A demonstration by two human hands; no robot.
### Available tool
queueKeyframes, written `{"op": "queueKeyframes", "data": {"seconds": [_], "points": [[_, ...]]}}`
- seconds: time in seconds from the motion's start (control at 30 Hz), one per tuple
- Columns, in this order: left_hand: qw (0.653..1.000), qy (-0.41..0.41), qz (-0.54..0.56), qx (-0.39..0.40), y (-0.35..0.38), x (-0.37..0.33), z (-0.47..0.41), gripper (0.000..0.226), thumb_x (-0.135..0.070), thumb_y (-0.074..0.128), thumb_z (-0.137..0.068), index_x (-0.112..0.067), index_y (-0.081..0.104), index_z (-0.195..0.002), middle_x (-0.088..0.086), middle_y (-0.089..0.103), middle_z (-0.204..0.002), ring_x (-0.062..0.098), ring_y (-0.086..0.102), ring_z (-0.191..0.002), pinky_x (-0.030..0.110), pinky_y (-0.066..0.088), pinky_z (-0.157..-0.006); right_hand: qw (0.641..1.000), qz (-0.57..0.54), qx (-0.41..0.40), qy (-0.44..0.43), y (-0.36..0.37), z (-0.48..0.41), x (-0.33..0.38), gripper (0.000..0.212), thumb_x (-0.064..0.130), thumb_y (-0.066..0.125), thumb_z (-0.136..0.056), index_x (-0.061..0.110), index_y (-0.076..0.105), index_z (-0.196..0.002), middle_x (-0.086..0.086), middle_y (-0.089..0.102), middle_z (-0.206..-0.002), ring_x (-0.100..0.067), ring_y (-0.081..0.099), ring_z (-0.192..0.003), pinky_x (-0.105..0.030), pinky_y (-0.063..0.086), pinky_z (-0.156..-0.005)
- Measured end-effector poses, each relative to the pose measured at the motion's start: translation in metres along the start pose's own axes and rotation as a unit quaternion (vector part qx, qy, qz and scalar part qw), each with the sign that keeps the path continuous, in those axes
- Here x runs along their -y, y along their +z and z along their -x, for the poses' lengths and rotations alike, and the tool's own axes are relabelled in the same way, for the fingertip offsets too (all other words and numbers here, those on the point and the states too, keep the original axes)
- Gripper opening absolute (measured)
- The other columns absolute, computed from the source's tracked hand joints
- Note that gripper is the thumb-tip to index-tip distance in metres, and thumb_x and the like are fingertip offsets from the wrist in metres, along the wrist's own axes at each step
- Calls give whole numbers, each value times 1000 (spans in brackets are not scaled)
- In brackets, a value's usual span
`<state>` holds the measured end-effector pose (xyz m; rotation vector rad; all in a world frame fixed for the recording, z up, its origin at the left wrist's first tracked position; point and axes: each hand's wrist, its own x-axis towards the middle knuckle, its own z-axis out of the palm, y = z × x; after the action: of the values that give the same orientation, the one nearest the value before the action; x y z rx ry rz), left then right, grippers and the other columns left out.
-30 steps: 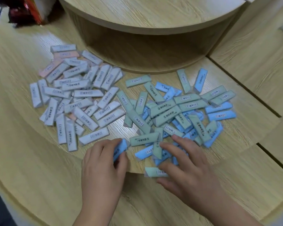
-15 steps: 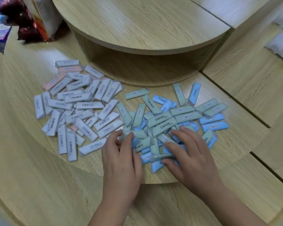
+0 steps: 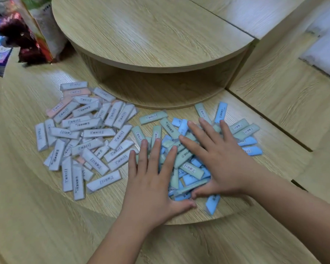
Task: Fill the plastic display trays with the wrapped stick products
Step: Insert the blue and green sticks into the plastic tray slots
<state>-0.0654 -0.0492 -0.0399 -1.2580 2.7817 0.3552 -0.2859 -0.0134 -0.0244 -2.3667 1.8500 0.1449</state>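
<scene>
Over at nine o'clock on the tabletop, the grey-wrapped sticks lie loose, a few pink ones among them. The left hand, which a second ago pinched one blue stick, has let go. It now lies flat, fingers spread, gripping nothing, against the nine o'clock flank of the blue and green sticks. The right hand has flattened too, fingers splayed toward one o'clock, and the thumbs nearly meet at six. That looks like corralling the heap, not picking singles. No display tray is in view, so filling looks yet to start. Every wrapper carries a barcode sticker, its print too blurred to read, as is the colourful packaging at eleven o'clock.
</scene>
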Motion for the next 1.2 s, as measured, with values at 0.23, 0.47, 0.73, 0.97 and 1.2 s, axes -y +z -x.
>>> {"op": "queueKeyframes", "data": {"seconds": [0.23, 0.47, 0.73, 0.97, 1.2], "points": [[998, 3, 48, -41, 3, -5, -5, 108, -85, 53, -65, -21, 35, -151, 11, 28, -160, 33, 22, -149, 55, 24, -117, 999, -26, -33, -23, -1, -8, -7, 110, 95, 44, -63, 33, 29, -153, -3, 38, -151, -27, 34, -141, -63, 24, -110], [994, -2, 78, -74, 7, -4, -5, 113, -98, 35, -68, -24, 33, -153, 9, 12, -167, 32, 6, -154, 53, 25, -113, 993, -80, -82, -42, 1, 10, -25, 115, 96, 45, -64, 31, 20, -157, -3, 17, -164, -29, 8, -152, -64, 13, -116], [988, -77, 103, -81, 2, -19, -10, 108, -97, 23, -74, -29, 23, -158, 8, 6, -168, 35, -4, -153, 53, 5, -119, 931, -211, -119, 272, 10, 51, -47, 91, 87, 14, -80, 36, 13, -156, -3, 6, -166, -25, -2, -153, -60, 7, -119], [983, -130, 88, -96, 7, -53, -25, 98, -88, 21, -82, -23, 32, -155, 13, 23, -164, 42, 9, -151, 56, 12, -118, 905, -205, -138, 345, 20, 21, -4, 81, 75, 24, -82, 36, 25, -153, -1, 17, -163, -26, -1, -152, -51, -1, -122], [969, -119, 120, -181, 15, -58, -33, 67, -66, 43, -87, -29, 50, -142, 11, 38, -154, 34, 29, -144, 53, 30, -113, 893, -220, -165, 357, 28, 9, 5, 84, 85, 18, -81, 40, 23, -152, 1, 15, -163, -22, -2, -152, -48, -1, -122]]}}
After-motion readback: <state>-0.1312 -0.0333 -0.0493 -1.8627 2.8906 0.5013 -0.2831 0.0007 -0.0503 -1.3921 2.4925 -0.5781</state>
